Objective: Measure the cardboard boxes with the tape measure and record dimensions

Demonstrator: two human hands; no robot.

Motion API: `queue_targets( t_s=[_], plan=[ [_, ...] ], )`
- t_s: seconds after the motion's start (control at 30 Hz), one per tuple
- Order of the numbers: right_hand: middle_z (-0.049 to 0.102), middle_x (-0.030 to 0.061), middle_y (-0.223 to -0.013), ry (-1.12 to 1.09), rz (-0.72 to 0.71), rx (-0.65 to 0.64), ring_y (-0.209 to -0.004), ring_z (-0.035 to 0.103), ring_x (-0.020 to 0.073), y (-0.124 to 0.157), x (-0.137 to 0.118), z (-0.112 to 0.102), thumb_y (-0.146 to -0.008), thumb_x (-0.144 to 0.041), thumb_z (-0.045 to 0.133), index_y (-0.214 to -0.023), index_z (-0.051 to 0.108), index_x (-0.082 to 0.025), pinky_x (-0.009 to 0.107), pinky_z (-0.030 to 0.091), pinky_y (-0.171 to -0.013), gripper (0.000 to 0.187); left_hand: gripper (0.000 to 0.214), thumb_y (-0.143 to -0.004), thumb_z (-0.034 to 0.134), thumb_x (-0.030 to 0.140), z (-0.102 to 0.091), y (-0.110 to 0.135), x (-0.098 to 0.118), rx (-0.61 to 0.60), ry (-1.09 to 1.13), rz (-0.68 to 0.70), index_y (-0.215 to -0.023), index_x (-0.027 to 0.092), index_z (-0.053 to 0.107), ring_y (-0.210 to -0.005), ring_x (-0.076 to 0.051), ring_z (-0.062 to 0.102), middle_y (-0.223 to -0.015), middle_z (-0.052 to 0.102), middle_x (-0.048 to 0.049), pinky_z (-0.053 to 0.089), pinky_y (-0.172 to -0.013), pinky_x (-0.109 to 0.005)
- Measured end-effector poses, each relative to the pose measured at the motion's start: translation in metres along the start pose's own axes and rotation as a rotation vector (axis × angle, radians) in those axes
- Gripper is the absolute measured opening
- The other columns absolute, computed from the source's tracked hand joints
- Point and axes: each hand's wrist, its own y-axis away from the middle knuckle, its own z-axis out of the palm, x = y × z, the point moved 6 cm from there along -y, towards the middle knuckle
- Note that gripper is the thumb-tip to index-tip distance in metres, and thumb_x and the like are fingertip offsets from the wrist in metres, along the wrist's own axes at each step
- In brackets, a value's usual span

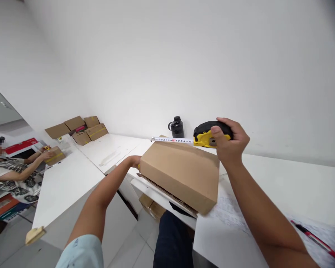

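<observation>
A brown cardboard box [181,163] is tilted over the front edge of the desk. My left hand [135,161] grips it at its left end, with the fingers mostly hidden behind the cardboard. In my right hand [231,143] is a yellow and black tape measure [212,134], with my thumb on its side. Its white blade [174,140] is pulled out to the left along the far top edge of the box. The blade's metal end is near the box's far left corner.
A black bottle [176,127] stands against the wall. Written sheets [229,212] and a red pen [318,240] lie at the right. Several cardboard boxes [96,131] are stacked at the far left, where another person [19,173] handles a box. More boxes [152,206] sit under the desk.
</observation>
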Motion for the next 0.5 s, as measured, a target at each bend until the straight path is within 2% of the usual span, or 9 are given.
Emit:
queue_targets(
  t_s=[0.1, 0.17, 0.23, 0.37, 0.5],
  plan=[
    [0.078, 0.0074, -0.101, 0.078, -0.008, -0.104, -0.093, 0.075, 0.0267, 0.008, 0.002, 0.008, -0.079, -0.059, 0.081, -0.102, 0.079, -0.022, 0.045, 0.063, -0.087, 0.044, 0.014, -0.091, 0.071, 0.03, -0.01, -0.019, 0.016, 0.09, -0.026, -0.016, -0.097, 0.018, 0.069, -0.106, -0.027, 0.073, -0.098, 0.079, -0.0083, 0.061, -0.093, -0.039],
    [0.079, 0.0075, -0.101, 0.124, -0.008, -0.154, -0.095, 0.075, 0.0279, 0.012, 0.001, 0.012, -0.078, -0.06, 0.082, -0.102, 0.079, -0.023, 0.047, 0.063, -0.089, 0.044, 0.028, -0.103, 0.054, 0.045, -0.023, -0.03, 0.032, 0.176, -0.024, -0.015, -0.101, 0.02, 0.066, -0.114, -0.027, 0.071, -0.11, 0.078, -0.0105, 0.06, -0.095, -0.039],
    [0.078, 0.008, -0.103, 0.148, 0.01, -0.173, -0.097, 0.074, 0.0292, 0.016, -0.001, 0.015, -0.078, -0.061, 0.081, -0.102, 0.079, -0.024, 0.049, 0.062, -0.091, 0.044, 0.045, -0.109, 0.037, 0.056, -0.031, -0.037, 0.042, 0.206, -0.051, -0.02, -0.107, 0.021, 0.065, -0.12, -0.028, 0.069, -0.121, 0.076, -0.0137, 0.06, -0.095, -0.041],
    [0.076, 0.0103, -0.109, 0.124, 0.093, -0.17, -0.102, 0.072, 0.0306, 0.025, -0.003, 0.02, -0.082, -0.063, 0.079, -0.104, 0.078, -0.027, 0.051, 0.061, -0.094, 0.042, 0.069, -0.108, 0.018, 0.066, -0.017, -0.039, 0.041, 0.142, -0.023, -0.04, -0.116, 0.017, 0.066, -0.123, -0.031, 0.071, -0.129, 0.075, -0.0208, 0.062, -0.091, -0.04],
    [0.075, 0.0087, -0.108, 0.111, 0.154, -0.219, -0.101, 0.071, 0.0284, 0.039, -0.001, 0.031, -0.081, -0.067, 0.078, -0.106, 0.077, -0.025, 0.05, 0.061, -0.094, 0.048, 0.08, -0.106, 0.012, 0.071, 0.001, -0.033, 0.034, 0.084, 0.088, 0.0, -0.122, 0.013, 0.066, -0.121, -0.03, 0.074, -0.123, 0.077, -0.0219, 0.064, -0.09, -0.036]
  ],
)
